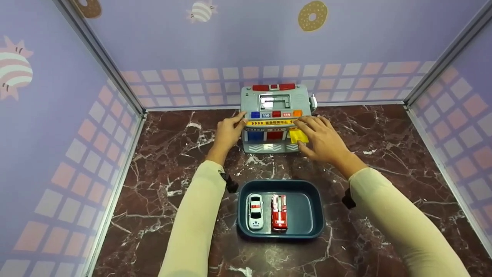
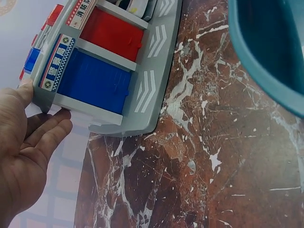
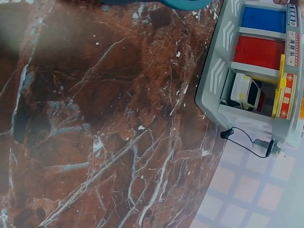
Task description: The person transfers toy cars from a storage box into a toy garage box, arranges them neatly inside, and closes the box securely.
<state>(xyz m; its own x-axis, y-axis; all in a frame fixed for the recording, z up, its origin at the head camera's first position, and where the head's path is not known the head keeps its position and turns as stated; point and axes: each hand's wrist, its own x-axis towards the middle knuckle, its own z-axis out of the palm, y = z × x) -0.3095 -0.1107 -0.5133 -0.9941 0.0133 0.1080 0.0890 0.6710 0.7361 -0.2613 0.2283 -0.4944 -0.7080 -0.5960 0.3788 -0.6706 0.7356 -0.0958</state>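
Observation:
A grey toy garage (image 1: 275, 148) stands against the back wall, with blue, red and yellow bay doors. My left hand (image 1: 227, 132) grips its left roof corner, thumb on the edge and fingers under the eave in the left wrist view. On the other side, my right hand (image 1: 324, 140) reaches over the roof's right end with extended fingers, its thumb close to the yellow door (image 1: 298, 135). That door is raised in the right wrist view, and a white toy vehicle (image 3: 242, 90) sits in the bay below. The blue door (image 2: 95, 80) and red door (image 2: 111, 35) are down.
A dark teal tray (image 1: 319, 231) lies nearer on the marbled tabletop. Inside are a white toy police car (image 1: 255, 221) and a red toy fire truck (image 1: 279, 225). Patterned panels enclose the back and both sides. A black cord (image 3: 244, 137) hangs beside the garage.

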